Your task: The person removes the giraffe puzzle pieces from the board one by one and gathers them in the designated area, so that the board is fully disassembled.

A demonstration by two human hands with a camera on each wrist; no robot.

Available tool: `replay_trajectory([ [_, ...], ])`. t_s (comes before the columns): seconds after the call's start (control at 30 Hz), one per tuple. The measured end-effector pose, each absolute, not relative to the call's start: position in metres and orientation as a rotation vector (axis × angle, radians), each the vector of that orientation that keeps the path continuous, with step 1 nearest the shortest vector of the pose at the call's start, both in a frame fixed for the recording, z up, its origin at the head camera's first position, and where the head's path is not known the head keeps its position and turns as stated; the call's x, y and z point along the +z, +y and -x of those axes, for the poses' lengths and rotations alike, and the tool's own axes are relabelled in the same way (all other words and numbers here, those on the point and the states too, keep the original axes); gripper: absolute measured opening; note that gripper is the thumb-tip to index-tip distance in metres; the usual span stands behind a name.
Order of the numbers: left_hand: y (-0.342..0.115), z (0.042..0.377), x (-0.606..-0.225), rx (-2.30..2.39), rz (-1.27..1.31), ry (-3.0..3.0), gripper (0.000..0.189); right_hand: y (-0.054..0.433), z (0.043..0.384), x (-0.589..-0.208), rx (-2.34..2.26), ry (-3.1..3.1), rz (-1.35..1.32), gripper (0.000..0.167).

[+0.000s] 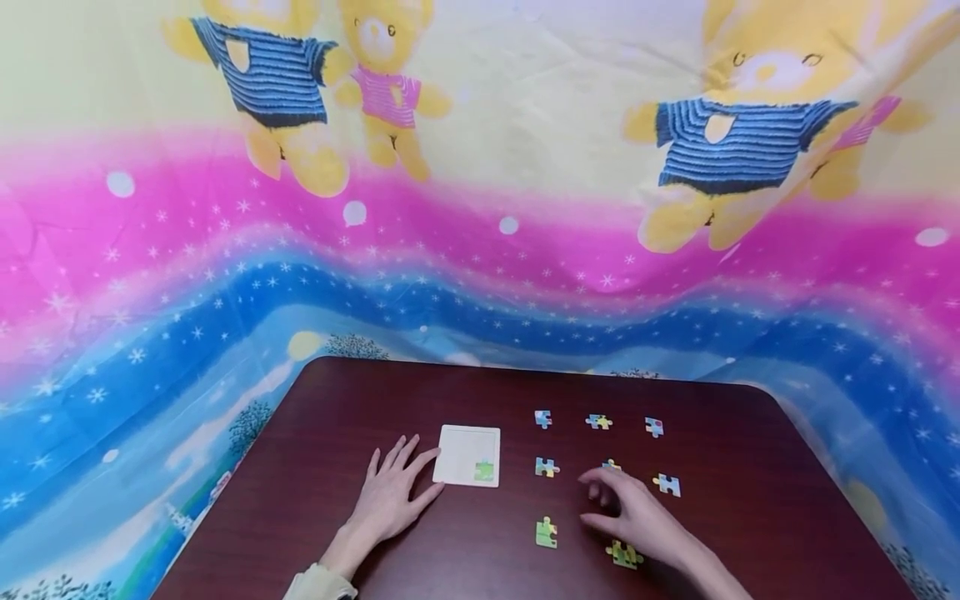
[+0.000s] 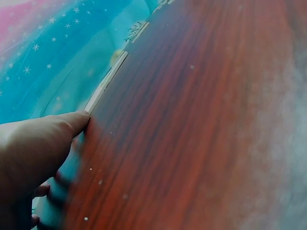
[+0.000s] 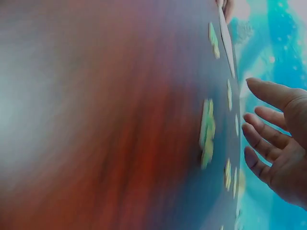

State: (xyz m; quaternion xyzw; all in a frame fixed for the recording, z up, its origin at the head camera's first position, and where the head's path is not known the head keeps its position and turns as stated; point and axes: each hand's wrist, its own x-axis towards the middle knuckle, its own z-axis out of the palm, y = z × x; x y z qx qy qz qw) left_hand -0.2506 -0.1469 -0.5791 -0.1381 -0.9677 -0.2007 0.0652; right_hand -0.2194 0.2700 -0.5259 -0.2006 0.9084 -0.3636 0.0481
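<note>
A white square puzzle tray [image 1: 459,458] lies on the table, with one green jigsaw piece [image 1: 484,471] in its lower right corner. My left hand [image 1: 390,496] rests at the tray's left side, thumb and forefinger touching its edge, the other fingers spread. In the left wrist view, the thumb [image 2: 72,124] meets the tray's edge [image 2: 108,81]. My right hand [image 1: 633,512] hovers over the table with loosely bent fingers and holds nothing. It partly hides a jigsaw piece [image 1: 611,463] beyond the fingers; a yellow-green piece [image 1: 624,555] lies below the wrist.
Several loose jigsaw pieces lie apart in rough rows right of the tray, among them a green one [image 1: 546,532], a blue one [image 1: 543,419] and one at the right [image 1: 667,484]. A curtain [image 1: 525,275] printed with bears hangs behind the dark wooden table [image 1: 405,392].
</note>
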Motion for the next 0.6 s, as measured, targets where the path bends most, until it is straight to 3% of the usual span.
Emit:
replay_trajectory([
  [0.6,-0.145,0.248,-0.574,-0.598,0.428,-2.936,0.057,0.167,0.277,-0.538,-1.084,2.766,0.883,0.036],
])
